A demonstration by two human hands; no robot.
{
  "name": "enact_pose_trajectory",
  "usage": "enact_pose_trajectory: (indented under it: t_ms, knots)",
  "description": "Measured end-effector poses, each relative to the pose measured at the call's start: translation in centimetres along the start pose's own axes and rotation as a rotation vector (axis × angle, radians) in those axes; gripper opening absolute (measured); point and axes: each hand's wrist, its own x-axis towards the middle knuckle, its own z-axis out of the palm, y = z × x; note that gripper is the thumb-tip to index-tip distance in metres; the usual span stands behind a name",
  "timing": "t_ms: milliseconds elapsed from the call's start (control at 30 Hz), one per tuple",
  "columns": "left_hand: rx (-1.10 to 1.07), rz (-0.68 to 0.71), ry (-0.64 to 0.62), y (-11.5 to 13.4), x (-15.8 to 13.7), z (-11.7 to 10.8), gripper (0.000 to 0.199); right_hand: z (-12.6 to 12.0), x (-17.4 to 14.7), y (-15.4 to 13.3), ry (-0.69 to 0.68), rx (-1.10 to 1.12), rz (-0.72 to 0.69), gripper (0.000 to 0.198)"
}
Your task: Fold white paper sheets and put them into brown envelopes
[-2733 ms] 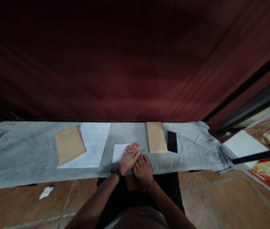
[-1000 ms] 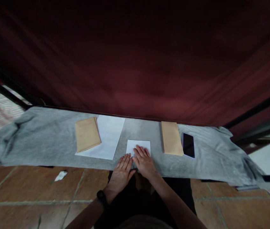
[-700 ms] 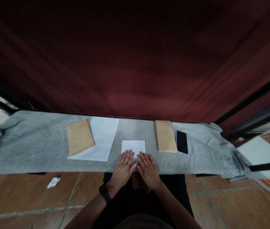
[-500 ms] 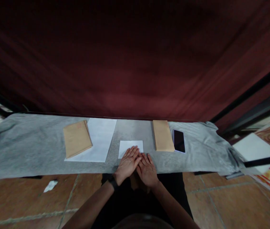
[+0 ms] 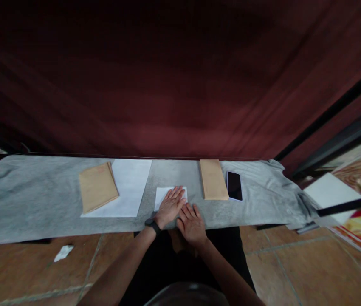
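My left hand [image 5: 170,207], with a dark watch on its wrist, lies flat and open on a small white folded paper [image 5: 160,194]. The fingers cover much of the paper's right half. My right hand [image 5: 192,224] rests flat and open just to the right and nearer to me, its fingertips by the paper's lower right corner. It holds nothing. Both hands are at the front edge of the grey cloth-covered table [image 5: 167,172].
Left lie a large white sheet [image 5: 132,185] and, partly over it, several brown envelopes [image 5: 97,189]. On the right are a stack of brown envelopes [image 5: 214,180] and a phone [image 5: 234,185]. A dark red curtain [image 5: 174,106] hangs behind. Crumpled white paper [image 5: 63,253] is on the floor.
My left hand has slid a little farther up over the small paper. My right hand has drawn slightly back and apart from it. The whole view has shifted slightly.
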Motion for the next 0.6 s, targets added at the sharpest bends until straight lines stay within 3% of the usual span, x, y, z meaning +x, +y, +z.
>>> enact_pose_trajectory:
  t_ms: [167,300,400,600]
  knots:
    - [0.074,0.059,0.056,-0.9,-4.6,-0.5,0.054,-0.1,-0.2,-0.1,0.009,0.02,-0.013,0.043]
    - [0.092,0.007,0.112,-2.1,-7.4,-1.2,0.051,-0.5,-0.1,0.0,0.005,0.044,-0.013,0.047]
    - [0.097,0.005,0.092,-3.1,-7.6,-1.7,0.047,-1.0,0.2,0.4,-0.016,0.048,-0.003,0.046]
    - [0.215,0.026,-0.126,-3.5,-6.1,-2.4,0.045,-1.4,2.0,1.4,-0.08,0.033,0.017,0.041]
